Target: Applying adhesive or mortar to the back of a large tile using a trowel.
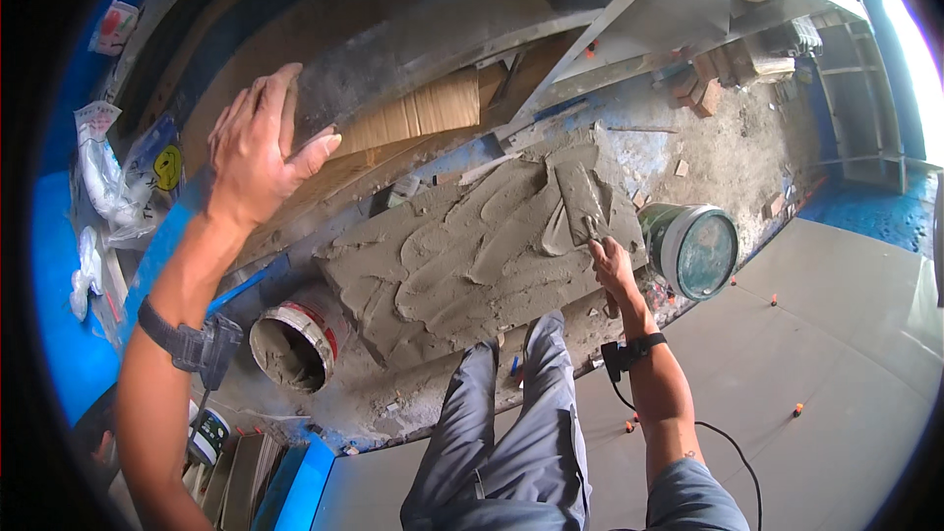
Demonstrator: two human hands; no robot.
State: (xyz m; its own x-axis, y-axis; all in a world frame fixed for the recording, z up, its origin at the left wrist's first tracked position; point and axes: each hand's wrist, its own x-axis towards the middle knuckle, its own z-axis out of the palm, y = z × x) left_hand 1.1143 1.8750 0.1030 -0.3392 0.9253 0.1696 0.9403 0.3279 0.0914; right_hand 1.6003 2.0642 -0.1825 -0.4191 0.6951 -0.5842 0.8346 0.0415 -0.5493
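Note:
My right hand (614,267) is closed around the handle of a trowel (578,199), whose flat metal blade lies on a bed of wet grey mortar (472,246). The mortar has straight outer edges and curved, ridged strokes; whatever lies under it is hidden. Raised at the left, my left hand (256,147) holds nothing, with its thumb and fingers apart. It is in front of a dusty bench edge (379,84); I cannot tell whether it touches it. A mortar-smeared bucket (323,326) stands left of the mortar, and a dark green bucket (708,254) lies close to its right end.
Large grey floor tiles (787,354) with small orange levelling clips (774,300) spread to the right. Broken bricks (700,96) and rubble sit at the far right. Plastic bags (110,182) hang at the left. A metal frame (610,29) and wooden board (418,120) border the far side.

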